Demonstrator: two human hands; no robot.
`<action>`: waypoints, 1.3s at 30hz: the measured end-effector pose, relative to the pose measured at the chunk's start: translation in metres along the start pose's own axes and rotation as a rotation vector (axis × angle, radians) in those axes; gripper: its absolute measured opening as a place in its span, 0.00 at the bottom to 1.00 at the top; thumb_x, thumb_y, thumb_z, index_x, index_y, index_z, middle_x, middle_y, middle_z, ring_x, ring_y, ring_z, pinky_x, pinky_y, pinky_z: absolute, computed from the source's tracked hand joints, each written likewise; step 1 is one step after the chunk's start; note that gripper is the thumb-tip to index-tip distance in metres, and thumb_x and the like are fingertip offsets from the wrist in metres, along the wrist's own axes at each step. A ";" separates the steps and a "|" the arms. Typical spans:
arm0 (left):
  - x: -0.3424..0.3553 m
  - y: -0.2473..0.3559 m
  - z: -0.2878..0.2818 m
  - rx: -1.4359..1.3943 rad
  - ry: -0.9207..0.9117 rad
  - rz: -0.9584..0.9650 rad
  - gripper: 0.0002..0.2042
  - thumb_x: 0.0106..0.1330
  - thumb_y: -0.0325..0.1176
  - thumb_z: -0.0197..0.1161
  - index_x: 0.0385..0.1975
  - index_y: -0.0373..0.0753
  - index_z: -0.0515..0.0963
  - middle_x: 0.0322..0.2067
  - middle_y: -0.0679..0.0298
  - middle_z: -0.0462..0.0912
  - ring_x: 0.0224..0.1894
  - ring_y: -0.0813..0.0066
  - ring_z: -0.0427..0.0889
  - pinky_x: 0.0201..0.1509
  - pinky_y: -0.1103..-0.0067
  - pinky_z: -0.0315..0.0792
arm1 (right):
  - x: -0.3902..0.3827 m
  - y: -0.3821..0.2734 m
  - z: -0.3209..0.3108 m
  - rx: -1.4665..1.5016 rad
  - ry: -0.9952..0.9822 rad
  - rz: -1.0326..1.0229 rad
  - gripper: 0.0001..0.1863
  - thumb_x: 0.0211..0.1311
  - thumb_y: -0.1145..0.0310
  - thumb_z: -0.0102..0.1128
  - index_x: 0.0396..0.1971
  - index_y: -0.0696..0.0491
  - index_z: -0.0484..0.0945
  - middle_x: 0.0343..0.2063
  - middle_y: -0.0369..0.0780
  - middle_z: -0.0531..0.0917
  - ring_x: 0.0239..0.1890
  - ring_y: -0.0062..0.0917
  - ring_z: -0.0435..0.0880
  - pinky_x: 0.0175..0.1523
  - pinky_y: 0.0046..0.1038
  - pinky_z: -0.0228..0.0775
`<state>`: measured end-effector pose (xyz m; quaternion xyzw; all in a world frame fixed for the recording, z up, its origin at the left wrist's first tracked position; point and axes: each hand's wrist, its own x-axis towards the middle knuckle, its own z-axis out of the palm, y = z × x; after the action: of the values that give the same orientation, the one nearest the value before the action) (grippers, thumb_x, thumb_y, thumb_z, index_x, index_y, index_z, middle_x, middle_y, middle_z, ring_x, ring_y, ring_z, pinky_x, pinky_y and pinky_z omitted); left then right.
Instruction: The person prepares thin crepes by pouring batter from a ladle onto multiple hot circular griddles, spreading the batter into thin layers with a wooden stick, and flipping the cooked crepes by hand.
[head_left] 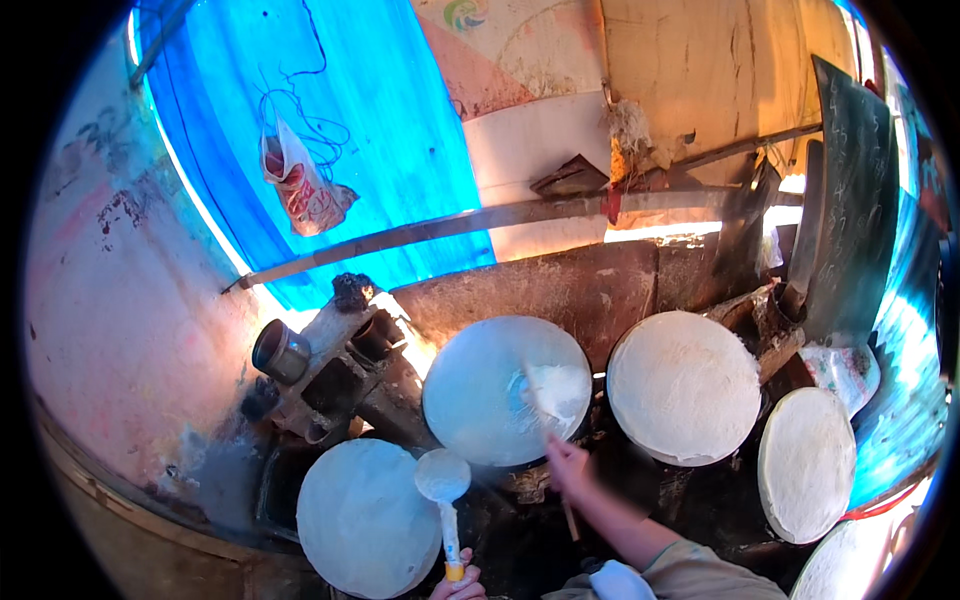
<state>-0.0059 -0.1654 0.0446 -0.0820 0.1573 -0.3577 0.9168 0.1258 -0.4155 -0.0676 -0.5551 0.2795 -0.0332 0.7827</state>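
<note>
Gripping round, white-smeared ladle [442, 475] in left hand [458, 585], fingers curled around yellow handle end [455, 572]; overlapping smooth pale disc [360, 520] in view. Holding thin stick [572, 522] in closed right hand [567, 468], by near rim of chalky round plate [475, 400]. Losing stick's upper end in blur; cutting off left wrist at lower edge.

Short khaki sleeve [712, 574], its hem [661, 555] perhaps greenish.
</note>
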 end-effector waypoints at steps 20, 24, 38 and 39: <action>0.134 0.006 0.068 0.930 0.154 0.139 0.19 0.57 0.22 0.51 0.50 0.41 0.63 0.26 0.66 0.64 0.16 0.86 0.61 0.17 0.90 0.59 | -0.014 -0.033 -0.074 -0.097 -0.411 0.372 0.17 0.63 0.62 0.49 0.52 0.41 0.72 0.09 0.25 0.58 0.07 0.11 0.54 0.12 0.16 0.43; 0.182 -0.025 0.015 1.113 0.539 0.470 0.13 0.56 0.24 0.57 0.37 0.43 0.62 0.23 0.68 0.66 0.17 0.83 0.66 0.16 0.86 0.63 | -0.038 -0.006 -0.072 0.071 -0.212 0.239 0.18 0.63 0.63 0.49 0.53 0.45 0.70 0.12 0.26 0.61 0.09 0.11 0.56 0.12 0.16 0.48; 0.132 -0.010 0.045 0.157 -0.012 0.105 0.04 0.67 0.28 0.45 0.36 0.39 0.68 0.11 0.73 0.57 0.08 0.88 0.58 0.11 0.91 0.57 | -0.040 -0.055 0.011 0.133 -0.429 -0.188 0.20 0.66 0.67 0.44 0.57 0.57 0.64 0.12 0.29 0.63 0.09 0.10 0.58 0.13 0.13 0.51; 0.141 -0.005 0.050 0.233 0.048 0.167 0.04 0.67 0.29 0.45 0.36 0.39 0.68 0.11 0.73 0.57 0.08 0.88 0.58 0.11 0.91 0.57 | -0.038 -0.060 0.016 0.114 -0.398 -0.344 0.22 0.66 0.68 0.43 0.58 0.57 0.61 0.12 0.29 0.63 0.08 0.11 0.58 0.12 0.13 0.50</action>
<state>0.1066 -0.2635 0.0602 0.0469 0.1430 -0.2981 0.9426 0.1171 -0.4113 0.0048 -0.5451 0.0194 -0.0715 0.8351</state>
